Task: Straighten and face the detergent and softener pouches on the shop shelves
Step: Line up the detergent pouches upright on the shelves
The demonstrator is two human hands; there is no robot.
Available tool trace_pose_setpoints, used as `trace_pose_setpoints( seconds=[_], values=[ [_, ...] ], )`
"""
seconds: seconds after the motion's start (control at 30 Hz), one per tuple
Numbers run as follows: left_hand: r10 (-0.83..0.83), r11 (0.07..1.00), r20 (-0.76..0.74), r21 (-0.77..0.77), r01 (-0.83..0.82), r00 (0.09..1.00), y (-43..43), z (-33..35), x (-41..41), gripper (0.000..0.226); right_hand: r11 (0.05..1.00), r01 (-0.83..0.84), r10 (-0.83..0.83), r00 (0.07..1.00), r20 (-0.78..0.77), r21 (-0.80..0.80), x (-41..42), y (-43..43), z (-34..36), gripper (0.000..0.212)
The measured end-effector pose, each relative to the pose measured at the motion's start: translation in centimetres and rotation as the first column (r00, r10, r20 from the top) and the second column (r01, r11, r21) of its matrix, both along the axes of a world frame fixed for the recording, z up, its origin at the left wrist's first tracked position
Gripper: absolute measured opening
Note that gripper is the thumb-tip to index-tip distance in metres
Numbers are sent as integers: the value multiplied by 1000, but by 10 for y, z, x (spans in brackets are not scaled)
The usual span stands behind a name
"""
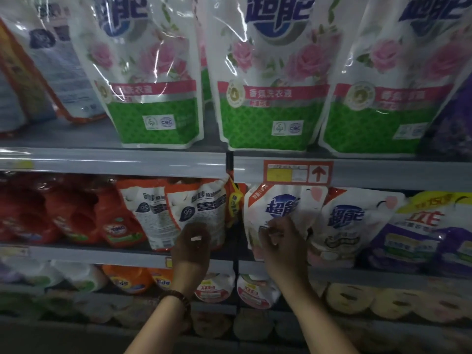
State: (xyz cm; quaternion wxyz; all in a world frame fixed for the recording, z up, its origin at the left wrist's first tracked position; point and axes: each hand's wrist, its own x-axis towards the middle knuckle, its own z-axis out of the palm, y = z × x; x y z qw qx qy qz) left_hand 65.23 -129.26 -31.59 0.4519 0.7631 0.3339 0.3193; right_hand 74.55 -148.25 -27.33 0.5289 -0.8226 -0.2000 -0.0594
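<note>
Two hands [190, 247] [281, 241] at middle shelf edge [102, 254]

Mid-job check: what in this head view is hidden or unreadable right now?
All in the head view:
- Left hand grip: seen from behind, its fingers hide any contact with the orange-edged pouch.
- Right hand: covers the lower front of the blue-logo pouch; grip unclear.
- Rose pouches: tops cut off by the upper edge.
- Price tag: print blurred.
- Bottom-shelf goods: dark, blurred.

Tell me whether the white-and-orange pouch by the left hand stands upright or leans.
Leaning. The white-and-orange pouch tilts with its top to the left; the left hand covers its lower part.
</note>
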Motion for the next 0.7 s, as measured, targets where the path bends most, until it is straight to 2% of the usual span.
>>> trace_pose_setpoints(
  seconds=[0.23,0.43,0.53,0.7],
  values=[
    [55,996,51,-72,-52,997,44,9,-19,27,998,-57,54,992,-118,-21,-28,52,-4,16],
    [-90,993,52,-68,93,995,72,13,-28,39,999,-29,32,982,-187,15,-49,88,-11,26],
    [-148,989,-16,-11,148,989,85,9,-29,43,1000,-2,5,982,-186,15,-59,105,-13,29],
    [-394,919,-115,-54,390,912,100,12,-35,49,1000,26,-27,986,-162,-7,-78,129,-6,27]
  ],
)
